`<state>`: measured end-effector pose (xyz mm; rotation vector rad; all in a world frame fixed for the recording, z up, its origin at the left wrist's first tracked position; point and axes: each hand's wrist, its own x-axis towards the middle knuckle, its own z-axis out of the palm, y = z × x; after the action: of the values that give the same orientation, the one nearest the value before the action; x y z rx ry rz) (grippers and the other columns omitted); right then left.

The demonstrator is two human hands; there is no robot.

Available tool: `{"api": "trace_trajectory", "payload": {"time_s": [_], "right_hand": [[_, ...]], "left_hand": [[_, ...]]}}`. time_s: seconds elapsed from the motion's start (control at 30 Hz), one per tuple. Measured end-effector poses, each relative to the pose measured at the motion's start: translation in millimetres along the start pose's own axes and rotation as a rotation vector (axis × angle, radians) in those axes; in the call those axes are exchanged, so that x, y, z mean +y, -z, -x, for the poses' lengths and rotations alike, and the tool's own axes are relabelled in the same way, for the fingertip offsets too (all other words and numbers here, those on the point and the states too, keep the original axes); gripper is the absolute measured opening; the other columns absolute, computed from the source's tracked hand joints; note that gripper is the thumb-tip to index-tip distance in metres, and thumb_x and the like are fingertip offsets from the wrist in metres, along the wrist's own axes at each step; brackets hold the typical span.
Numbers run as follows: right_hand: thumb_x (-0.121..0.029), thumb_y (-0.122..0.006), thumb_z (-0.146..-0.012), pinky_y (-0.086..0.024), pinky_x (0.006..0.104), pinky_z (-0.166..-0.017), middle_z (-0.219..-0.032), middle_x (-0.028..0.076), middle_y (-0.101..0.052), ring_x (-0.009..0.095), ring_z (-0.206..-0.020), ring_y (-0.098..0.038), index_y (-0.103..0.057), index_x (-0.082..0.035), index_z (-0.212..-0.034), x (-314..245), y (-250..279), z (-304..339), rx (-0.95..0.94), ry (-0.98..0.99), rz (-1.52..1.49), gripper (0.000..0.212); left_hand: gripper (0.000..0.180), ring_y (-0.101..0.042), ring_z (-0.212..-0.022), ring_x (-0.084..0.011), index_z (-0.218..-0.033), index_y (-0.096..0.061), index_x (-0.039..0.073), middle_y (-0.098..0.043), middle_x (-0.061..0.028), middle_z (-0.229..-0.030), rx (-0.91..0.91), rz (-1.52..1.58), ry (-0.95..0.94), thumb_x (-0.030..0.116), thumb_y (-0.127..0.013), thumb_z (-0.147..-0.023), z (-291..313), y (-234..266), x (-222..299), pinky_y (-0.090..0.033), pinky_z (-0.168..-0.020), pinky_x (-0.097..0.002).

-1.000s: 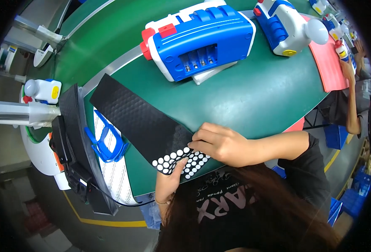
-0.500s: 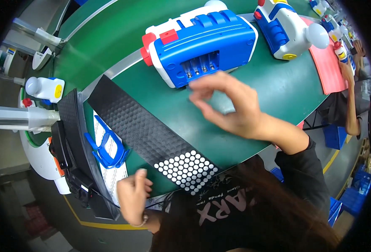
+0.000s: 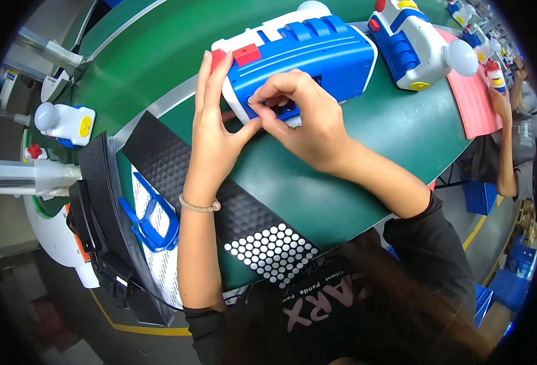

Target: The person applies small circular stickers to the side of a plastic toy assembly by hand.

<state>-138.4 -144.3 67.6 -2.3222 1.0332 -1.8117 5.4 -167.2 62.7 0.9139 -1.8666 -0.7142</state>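
on the green desk (image 3: 396, 131), my left grip (image 3: 210, 134) spreads against the blue-white device (image 3: 335, 58); right grip (image 3: 317, 125) bunches, closure and contents unclear.

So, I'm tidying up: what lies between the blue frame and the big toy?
The black strip lies between them in the head view, with the left forearm above it.

On the green surface (image 3: 365, 176), a blue plastic frame (image 3: 159, 242) lies over a white printed sheet (image 3: 167, 274) at the left; a white-and-blue device (image 3: 425, 45) with a round white bulb (image 3: 461, 58) sits at the upper right, near pink sheets (image 3: 470, 109); a smaller white device (image 3: 69, 126) sits far left; a blue bin (image 3: 478, 198) stands at the right; a yellow line (image 3: 153, 331) crosses the floor, lower left.
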Motion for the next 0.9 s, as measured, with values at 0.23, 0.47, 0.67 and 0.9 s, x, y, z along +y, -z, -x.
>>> {"api": "trace_trajectory", "payload": {"time_s": [0.23, 0.47, 0.67, 0.9], "right_hand": [[-0.013, -0.079, -0.065, -0.045, 0.0199, -0.046, -0.064, 0.003, -0.052, 0.01, -0.05, -0.056, -0.038, -0.004, -0.088, -2, 12, -13, -0.04, -0.185, 0.343, 0.048], [0.0, -0.065, -0.074, -0.048, 0.0282, -0.068, -0.083, 0.01, -0.059, 0.02, -0.077, -0.059, -0.061, -0.001, -0.084, 29, 75, -18, -0.07, -0.008, 0.193, 0.01], [0.0, -0.062, -0.079, -0.047, 0.0298, -0.084, -0.105, 0.012, -0.06, 0.021, -0.099, -0.058, -0.065, -0.001, -0.09, 68, 126, 3, 0.065, -0.165, 0.1, 0.011], [0.006, -0.06, -0.078, -0.048, 0.032, -0.086, -0.116, 0.017, -0.051, 0.026, -0.102, -0.058, -0.063, 0.002, -0.091, 76, 127, 16, -0.014, -0.208, -0.011, 0.014]], "left_hand": [[0.076, -0.047, -0.117, -0.0265, -0.128, -0.042, 0.012, -0.035, -0.0124, -0.139, 0.068, 0.057, 0.017, -0.002, -0.074, -0.061, 3, -5, -3, -0.054, -0.075, -0.03], [0.072, -0.044, -0.12, -0.0283, -0.125, -0.044, 0.008, -0.036, -0.0133, -0.138, 0.011, -0.061, 0.05, 0.001, -0.076, -0.06, 1, 2, 9, -0.041, -0.095, -0.0366], [0.068, -0.036, -0.126, -0.0299, -0.124, -0.04, 0.005, -0.034, -0.0177, -0.138, 0.048, -0.039, 0.015, 0.012, -0.076, -0.068, 0, -7, 13, -0.041, -0.095, -0.0371], [0.064, -0.032, -0.128, -0.0257, -0.123, -0.039, 0.006, -0.031, -0.014, -0.14, 0.081, 0.118, 0.097, 0.002, -0.073, -0.068, -2, -12, 11, -0.04, -0.098, -0.0381]]}}
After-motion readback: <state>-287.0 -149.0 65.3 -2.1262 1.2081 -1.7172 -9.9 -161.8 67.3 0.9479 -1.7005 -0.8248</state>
